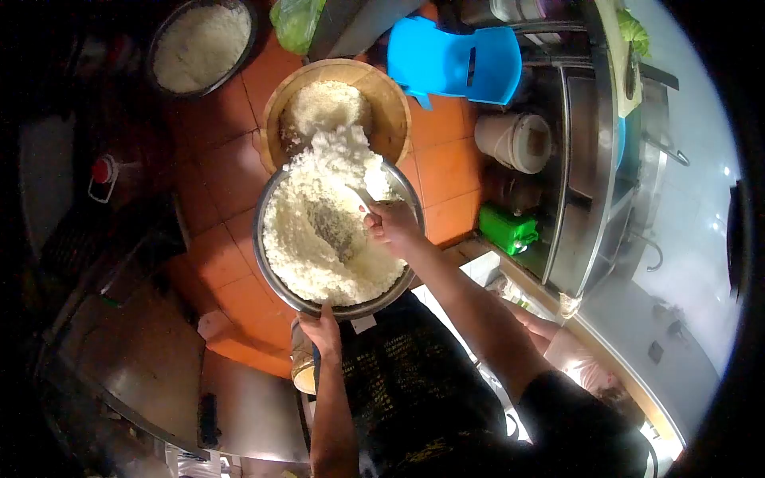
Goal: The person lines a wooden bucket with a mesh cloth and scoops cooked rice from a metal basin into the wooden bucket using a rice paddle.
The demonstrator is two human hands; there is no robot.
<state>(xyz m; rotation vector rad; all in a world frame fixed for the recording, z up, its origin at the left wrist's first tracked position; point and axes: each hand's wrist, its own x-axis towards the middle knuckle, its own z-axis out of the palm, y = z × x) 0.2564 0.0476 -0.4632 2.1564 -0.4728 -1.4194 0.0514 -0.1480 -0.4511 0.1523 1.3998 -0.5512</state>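
Note:
My left hand grips the near rim of a large metal bowl, thumb over the edge. White rice is heaped along the bowl's sides, and its middle shows a thinly covered bottom. My right hand is closed over the bowl on a pale, flat utensil like a rice paddle, partly hidden by my fingers and the rice. The bowl's far edge overlaps a round wooden tub on the floor. Rice spills over that edge toward the mound of rice inside the tub.
Another basin of rice stands at upper left. A blue plastic stool, a white bucket and a green jug are to the right, beside a metal counter. Another person is at lower right. Orange tiles cover the floor.

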